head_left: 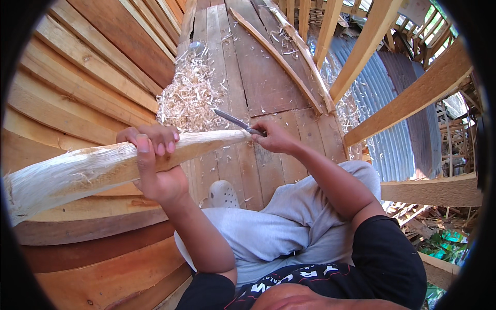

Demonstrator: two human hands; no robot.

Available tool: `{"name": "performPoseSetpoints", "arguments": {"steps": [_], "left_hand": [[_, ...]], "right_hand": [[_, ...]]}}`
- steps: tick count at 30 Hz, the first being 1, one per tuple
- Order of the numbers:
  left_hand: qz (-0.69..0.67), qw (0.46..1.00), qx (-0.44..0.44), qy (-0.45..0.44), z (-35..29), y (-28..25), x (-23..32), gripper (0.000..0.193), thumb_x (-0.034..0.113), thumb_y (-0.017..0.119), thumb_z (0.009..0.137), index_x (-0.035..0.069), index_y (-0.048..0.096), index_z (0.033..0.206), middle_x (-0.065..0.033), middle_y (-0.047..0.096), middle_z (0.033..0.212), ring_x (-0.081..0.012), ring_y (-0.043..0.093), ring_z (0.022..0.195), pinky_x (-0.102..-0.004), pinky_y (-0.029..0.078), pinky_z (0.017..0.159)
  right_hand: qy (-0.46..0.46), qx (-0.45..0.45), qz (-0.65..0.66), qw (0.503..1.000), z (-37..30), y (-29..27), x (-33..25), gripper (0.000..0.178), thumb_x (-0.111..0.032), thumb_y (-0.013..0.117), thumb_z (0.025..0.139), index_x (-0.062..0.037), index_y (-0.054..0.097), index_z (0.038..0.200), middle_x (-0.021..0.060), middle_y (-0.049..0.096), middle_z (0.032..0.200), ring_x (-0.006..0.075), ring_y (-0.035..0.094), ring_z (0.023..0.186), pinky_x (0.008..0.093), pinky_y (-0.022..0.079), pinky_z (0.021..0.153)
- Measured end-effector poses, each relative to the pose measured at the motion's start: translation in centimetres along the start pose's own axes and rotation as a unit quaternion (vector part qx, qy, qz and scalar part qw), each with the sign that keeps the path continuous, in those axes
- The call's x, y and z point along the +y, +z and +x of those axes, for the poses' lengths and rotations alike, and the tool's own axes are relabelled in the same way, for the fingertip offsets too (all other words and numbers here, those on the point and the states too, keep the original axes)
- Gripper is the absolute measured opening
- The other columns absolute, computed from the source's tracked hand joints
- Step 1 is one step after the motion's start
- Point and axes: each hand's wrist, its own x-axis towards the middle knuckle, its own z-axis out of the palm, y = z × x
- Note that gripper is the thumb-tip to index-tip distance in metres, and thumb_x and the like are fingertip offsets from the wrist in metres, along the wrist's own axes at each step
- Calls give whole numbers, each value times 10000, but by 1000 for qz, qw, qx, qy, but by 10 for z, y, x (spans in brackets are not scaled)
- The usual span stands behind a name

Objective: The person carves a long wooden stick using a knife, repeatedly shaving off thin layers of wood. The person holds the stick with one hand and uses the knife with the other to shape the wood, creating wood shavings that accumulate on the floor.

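A long pale piece of peeled wood point(82, 166) crosses in front of me, thick at the left and tapering to a narrow tip at the right. My left hand point(161, 164) is wrapped round it from below, with fingertips showing over the top. In my right hand point(275, 136) is a knife point(232, 119), its dark blade pointing up and left, just above the narrow tip. The handle is mostly hidden by my fingers. Whether the blade touches the wood I cannot tell.
Wood shavings point(188, 101) lie heaped on the plank floor point(279, 168) beyond the wood. A plank wall point(77, 111) stands at the left. Long wooden strips point(279, 57) lie farther off. Upright wooden posts point(364, 49) line the right, with corrugated metal sheet point(374, 88) beyond.
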Motion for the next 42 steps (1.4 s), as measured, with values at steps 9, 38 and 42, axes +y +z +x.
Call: {"name": "performPoseSetpoints", "arguments": {"steps": [9,38,42], "left_hand": [[-12,999,-38,36,1,-3,-1,137,163,543,907,98,423,922,-29,418,668,-138,424,621,-330,394,646],[32,995,-78,60,-2,-13,-6,224,232,553,853,76,487,999,-71,479,759,-221,526,768,-396,475,756],[34,989,43,134,-8,2,-12,272,173,618,858,37,461,1034,-131,541,712,-217,553,629,-376,528,622]], "right_hand": [[33,-43,42,998,3,-4,13,265,-134,691,837,-36,551,1040,66,631,824,115,547,739,290,440,653],[130,-161,125,970,-27,-5,-20,383,-403,456,937,-64,625,883,33,479,625,139,437,533,317,405,479],[172,-86,52,980,-19,0,-16,596,-518,283,988,-41,623,873,82,549,638,213,536,519,367,443,491]]}}
